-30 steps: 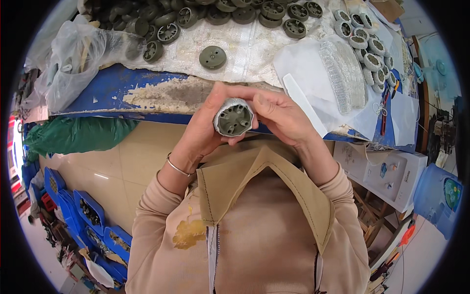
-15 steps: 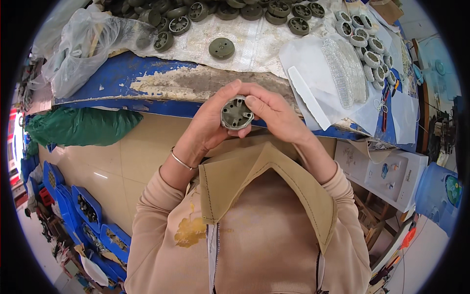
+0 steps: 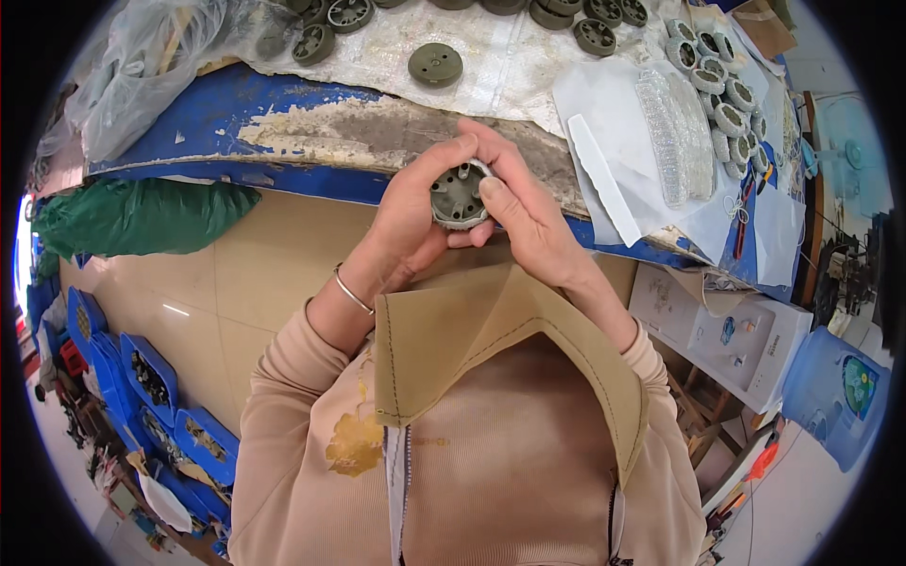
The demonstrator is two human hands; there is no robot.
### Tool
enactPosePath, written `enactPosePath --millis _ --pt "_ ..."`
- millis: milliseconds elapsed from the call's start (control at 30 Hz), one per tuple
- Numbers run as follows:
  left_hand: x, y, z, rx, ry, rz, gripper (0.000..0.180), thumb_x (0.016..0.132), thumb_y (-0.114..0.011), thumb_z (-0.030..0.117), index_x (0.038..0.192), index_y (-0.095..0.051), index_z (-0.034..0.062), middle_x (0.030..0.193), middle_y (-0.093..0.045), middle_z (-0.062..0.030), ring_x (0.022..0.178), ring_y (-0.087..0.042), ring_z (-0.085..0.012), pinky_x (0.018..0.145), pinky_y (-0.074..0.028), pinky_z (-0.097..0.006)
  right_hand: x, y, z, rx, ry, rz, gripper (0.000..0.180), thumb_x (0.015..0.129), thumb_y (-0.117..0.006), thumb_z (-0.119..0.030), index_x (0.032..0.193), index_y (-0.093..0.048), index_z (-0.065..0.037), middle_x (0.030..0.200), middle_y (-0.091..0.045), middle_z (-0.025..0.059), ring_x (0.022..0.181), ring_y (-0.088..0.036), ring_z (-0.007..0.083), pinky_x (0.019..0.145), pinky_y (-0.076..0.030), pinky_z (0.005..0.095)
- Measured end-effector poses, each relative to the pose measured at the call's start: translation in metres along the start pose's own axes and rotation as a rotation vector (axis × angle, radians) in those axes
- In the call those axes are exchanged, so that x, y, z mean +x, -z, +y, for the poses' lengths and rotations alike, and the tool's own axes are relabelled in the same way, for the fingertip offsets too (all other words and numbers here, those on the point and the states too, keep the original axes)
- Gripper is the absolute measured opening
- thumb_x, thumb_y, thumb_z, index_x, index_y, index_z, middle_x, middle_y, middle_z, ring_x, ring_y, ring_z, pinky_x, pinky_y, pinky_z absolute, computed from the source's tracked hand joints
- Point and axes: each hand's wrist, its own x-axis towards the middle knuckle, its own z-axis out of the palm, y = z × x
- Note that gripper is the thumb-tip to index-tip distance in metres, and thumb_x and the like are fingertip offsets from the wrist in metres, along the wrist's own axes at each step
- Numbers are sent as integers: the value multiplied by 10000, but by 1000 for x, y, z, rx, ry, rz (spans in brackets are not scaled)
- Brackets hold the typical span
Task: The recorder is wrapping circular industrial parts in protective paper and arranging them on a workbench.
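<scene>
Both my hands hold one round olive-green wheel [image 3: 457, 200], its spoked, hollow side turned up toward me and a pale wrap showing around its rim. My left hand [image 3: 412, 203] curls around its left side, fingers hidden in part. From the right, my right hand [image 3: 521, 200] grips it, thumb pressed on the upper right rim. The wheel hangs just off the near edge of the worktable. Beyond my hands, a bare olive wheel [image 3: 435, 65] lies flat on a white woven sheet [image 3: 510, 80].
Several white-wrapped wheels [image 3: 729, 119] are heaped at the far right. Closer lie strips of bubble wrap [image 3: 672, 141], a white strip [image 3: 604, 179] and red-handled pliers [image 3: 743, 222]. A green sack [image 3: 142, 217] and blue bins [image 3: 148, 379] stand left; a water bottle [image 3: 835, 396] is at right.
The view has shifted, so the table sits higher in the picture. The wheel has turned slightly in my hands, and both hands keep their grip around it.
</scene>
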Motion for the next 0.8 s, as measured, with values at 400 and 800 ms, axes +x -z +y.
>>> enactPosePath --millis 400,800 --pt "5 -14 0 -125 -49 150 321 975 -421 354 1019 -569 72 937 -633 -66 835 -629 -176 738 -527 -337 8 15 13 -497 183 22 598 922 -506 -352 1375 -301 -19 1477 -127 279 1396 -130 386 1086 -231 443" --pt "9 -4 -9 -96 -151 69 402 991 -371 399 1058 -566 54 976 -620 -65 899 -611 -157 790 -511 -324 5 2 7 -384 159 72 624 848 -623 -330 1333 -338 -58 1469 -92 279 1397 -38 405 1093 -176 477"
